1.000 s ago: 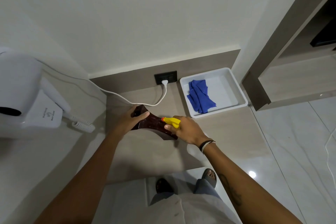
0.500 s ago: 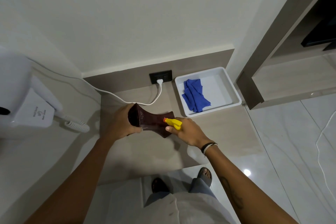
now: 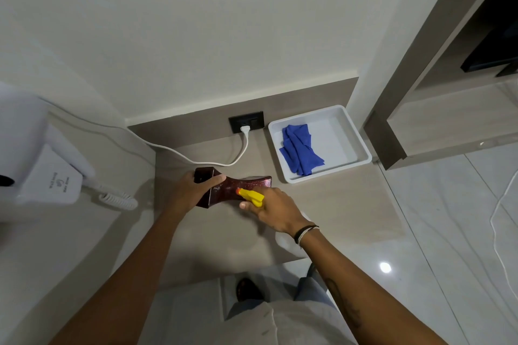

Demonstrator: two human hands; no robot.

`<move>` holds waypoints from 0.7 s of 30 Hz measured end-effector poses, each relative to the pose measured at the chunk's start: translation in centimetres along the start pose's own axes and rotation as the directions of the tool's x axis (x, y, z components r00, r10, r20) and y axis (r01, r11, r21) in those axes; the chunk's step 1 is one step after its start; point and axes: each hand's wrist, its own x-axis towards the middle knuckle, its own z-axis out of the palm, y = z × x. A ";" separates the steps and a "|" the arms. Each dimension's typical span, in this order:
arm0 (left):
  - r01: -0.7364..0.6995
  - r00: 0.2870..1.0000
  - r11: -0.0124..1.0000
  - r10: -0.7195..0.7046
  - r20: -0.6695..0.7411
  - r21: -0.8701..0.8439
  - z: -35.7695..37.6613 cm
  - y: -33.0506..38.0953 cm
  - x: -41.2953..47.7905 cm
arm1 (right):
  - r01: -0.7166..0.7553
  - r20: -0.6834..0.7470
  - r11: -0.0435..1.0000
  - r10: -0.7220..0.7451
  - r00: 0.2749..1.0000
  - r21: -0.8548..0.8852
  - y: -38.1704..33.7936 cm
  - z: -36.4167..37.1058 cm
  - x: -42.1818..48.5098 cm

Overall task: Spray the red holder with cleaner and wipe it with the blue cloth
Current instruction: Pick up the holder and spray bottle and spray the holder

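Note:
The dark red holder (image 3: 246, 186) lies tilted over the beige counter (image 3: 336, 210), its square open end to the left. My left hand (image 3: 190, 193) grips that left end. My right hand (image 3: 274, 210) is closed around a spray bottle (image 3: 252, 195) with a yellow head and orange nozzle; the nozzle points at the holder's side from very close. The bottle's white body shows below my wrist. Wet specks dot the holder's surface. The blue cloth (image 3: 300, 150) lies crumpled in a white tray (image 3: 361, 145) at the back right, apart from both hands.
A white wall-mounted hair dryer (image 3: 42, 154) with a coiled cord (image 3: 117, 200) hangs at the left. Its white cable (image 3: 196, 161) crosses the counter to a black socket (image 3: 246, 122) behind the holder. A shelf unit stands at the right, tiled floor below.
My left hand has turned the holder and shifted its grip on the left end. The spray nozzle has stayed close to the holder's side. The camera view has shifted slightly.

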 end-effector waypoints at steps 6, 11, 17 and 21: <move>-0.035 0.995 0.999 0.037 0.094 -0.018 -0.5 -0.9 0.9 | -0.132 0.000 0.989 0.133 0.991 -0.071 0.6 -0.4 0.7; -0.083 0.984 0.996 0.088 0.155 -0.034 -1.2 -1.2 0.3 | -0.236 -0.044 0.968 0.233 0.972 -0.085 2.4 -0.8 0.5; -0.138 0.986 0.988 0.130 0.099 0.071 -1.5 -1.9 0.6 | -0.201 -0.021 0.979 0.200 0.980 -0.037 2.7 -1.6 0.4; -0.029 0.998 1.000 0.028 0.048 0.011 -1.4 -1.4 0.8 | -0.078 0.029 0.997 0.079 0.996 -0.016 1.4 -0.9 0.2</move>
